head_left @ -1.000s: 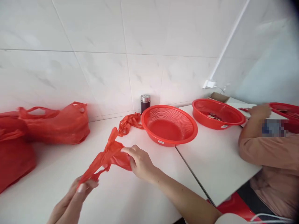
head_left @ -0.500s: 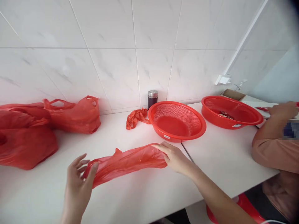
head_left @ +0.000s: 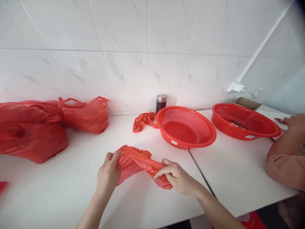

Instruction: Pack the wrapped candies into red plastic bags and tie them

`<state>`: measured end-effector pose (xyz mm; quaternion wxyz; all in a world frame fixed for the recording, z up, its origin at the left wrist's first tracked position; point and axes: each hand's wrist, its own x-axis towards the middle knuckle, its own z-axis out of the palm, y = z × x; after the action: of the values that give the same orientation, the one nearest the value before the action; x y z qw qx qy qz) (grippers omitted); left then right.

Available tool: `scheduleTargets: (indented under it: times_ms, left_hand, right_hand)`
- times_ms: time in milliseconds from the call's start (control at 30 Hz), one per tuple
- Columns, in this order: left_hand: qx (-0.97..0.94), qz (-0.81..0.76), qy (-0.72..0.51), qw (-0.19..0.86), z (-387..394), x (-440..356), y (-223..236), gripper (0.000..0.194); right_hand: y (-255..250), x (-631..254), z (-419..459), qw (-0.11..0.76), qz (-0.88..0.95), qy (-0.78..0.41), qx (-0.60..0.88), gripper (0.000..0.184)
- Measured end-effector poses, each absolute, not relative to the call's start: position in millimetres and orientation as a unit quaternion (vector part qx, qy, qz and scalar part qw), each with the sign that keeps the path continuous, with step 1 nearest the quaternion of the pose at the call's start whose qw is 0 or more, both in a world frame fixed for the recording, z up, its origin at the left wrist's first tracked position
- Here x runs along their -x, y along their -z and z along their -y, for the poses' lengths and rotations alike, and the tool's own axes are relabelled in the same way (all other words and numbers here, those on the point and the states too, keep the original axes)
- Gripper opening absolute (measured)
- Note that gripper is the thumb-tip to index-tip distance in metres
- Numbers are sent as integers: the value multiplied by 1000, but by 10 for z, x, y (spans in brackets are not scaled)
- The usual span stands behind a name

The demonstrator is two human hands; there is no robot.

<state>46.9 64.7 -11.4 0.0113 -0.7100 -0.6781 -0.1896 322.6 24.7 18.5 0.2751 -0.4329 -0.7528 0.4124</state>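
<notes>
A thin red plastic bag stretches between my two hands, just above the white table. Its left end is gripped by my left hand, with the fingers closed around the plastic. My right hand pinches the right end, where the bag is twisted and bunched. Behind the bag, a crumpled red plastic bag lies near the wall. The nearest container to my right hand is a red perforated basket, whose inside shows nothing in it.
Full red plastic bags stand on the left. A dark flask with a silver lid is by the wall. Farther right, a second red basket holds small packets. A co-worker's arm rests at the right edge. A table seam runs beside my right hand.
My left hand has moved right and closed on the bag's end. The bag has folded shorter and twisted between my hands. The view has shifted slightly left.
</notes>
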Motion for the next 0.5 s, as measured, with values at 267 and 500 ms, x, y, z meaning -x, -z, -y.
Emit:
scheduleTargets:
  times_ms: [267,500]
  left_hand:
    - [778,605,164,-50,-505,-452,42,45]
    - [782,513,193,-297,-301,-684,-345,45]
  right_hand:
    - [-558,-3774,-256,230,759,-307,527,41]
    - [-822,-3432,76,355,807,-186,434,32]
